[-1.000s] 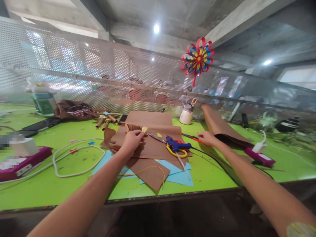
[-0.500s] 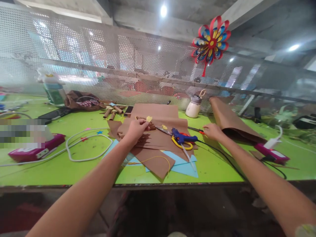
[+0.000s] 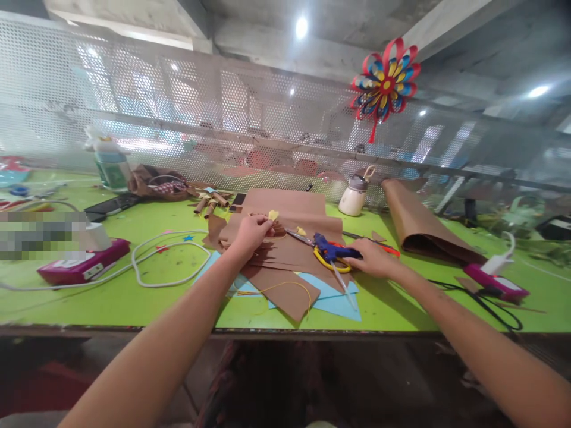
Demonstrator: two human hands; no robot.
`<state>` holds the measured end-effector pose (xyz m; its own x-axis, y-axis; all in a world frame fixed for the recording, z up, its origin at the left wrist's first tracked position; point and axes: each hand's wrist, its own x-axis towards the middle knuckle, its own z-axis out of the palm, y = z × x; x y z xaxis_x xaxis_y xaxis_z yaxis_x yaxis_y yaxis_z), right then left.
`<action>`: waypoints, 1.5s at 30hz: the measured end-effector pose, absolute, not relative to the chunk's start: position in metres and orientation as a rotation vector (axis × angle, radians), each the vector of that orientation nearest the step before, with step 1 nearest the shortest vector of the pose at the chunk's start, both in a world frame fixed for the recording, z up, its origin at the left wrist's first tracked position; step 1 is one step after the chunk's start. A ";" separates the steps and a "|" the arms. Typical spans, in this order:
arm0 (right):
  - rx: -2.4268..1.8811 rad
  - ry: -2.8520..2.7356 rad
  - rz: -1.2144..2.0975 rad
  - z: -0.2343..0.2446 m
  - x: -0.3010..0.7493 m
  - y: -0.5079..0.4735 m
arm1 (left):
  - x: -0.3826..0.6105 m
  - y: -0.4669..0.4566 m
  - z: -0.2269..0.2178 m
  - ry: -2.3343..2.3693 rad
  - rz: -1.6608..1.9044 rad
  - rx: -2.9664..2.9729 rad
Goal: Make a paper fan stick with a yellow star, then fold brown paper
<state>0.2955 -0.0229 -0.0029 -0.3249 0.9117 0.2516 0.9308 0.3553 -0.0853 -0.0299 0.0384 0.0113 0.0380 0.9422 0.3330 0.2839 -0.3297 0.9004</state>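
Observation:
In my left hand (image 3: 254,233), a small folded brown paper piece (image 3: 279,227) is pinched, with a yellow scrap (image 3: 273,215) at its top. My right hand (image 3: 372,257) has its fingers closed around the handle end of a blue hot glue gun (image 3: 328,248). A clear glue stick (image 3: 344,286) sticks out of the gun toward me. Under the gun lie scissors (image 3: 336,263) with orange-yellow handles, their blades pointing left. Brown paper sheets (image 3: 285,291) are spread below both hands. Just beyond my right hand lies a thin dark tool with an orange end (image 3: 391,251).
Light blue paper (image 3: 336,303) and a yellow string (image 3: 294,284) lie near the front edge. A white cable (image 3: 172,285) loops at left by a purple power strip (image 3: 84,261). Farther back stand a white bottle (image 3: 352,199), rolled brown paper (image 3: 423,220) and small brown tubes (image 3: 209,205).
My right hand has left the thin orange-ended tool and moved left and nearer to me, onto the glue gun's handle. The black cord has shifted. My left hand keeps its pinch.

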 end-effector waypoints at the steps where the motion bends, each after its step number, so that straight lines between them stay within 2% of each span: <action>1: -1.628 -2.378 -0.114 -0.006 0.295 -0.023 | -0.030 0.039 0.011 1.250 1.329 1.689; 10: -1.317 -2.249 -0.121 -0.012 0.312 -0.027 | -0.034 0.047 0.005 1.301 1.340 1.833; 15: -1.509 -2.041 -0.259 -0.007 0.371 -0.018 | -0.032 0.048 0.003 1.247 1.376 1.757; 20: -1.711 -2.166 -0.174 -0.013 0.436 -0.003 | -0.032 0.045 0.005 1.258 1.359 1.759; 24: -1.832 -2.196 -0.227 -0.023 0.453 0.004 | -0.032 0.046 0.005 1.260 1.352 1.772; 28: -1.899 -2.156 -0.407 -0.011 0.419 -0.004 | -0.032 0.047 0.004 1.253 1.351 1.791; 30: -1.783 -2.128 -0.485 0.001 0.383 -0.012 | -0.032 0.046 0.004 1.271 1.342 1.804; 35: -1.402 -2.443 -0.192 0.014 0.276 -0.023 | -0.031 0.040 0.008 1.265 1.353 1.772; 39: -1.568 -2.589 -0.101 0.002 0.237 -0.003 | -0.030 0.038 0.008 1.164 1.364 1.599; 45: -1.687 -2.519 0.086 -0.008 0.242 0.031 | -0.031 0.037 0.006 1.011 1.367 1.436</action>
<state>0.2421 0.0310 -0.0078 -0.3770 0.9243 0.0587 0.9181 0.3813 -0.1077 -0.0310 0.0367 0.0057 0.0606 0.9590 0.2770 -0.0155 -0.2766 0.9609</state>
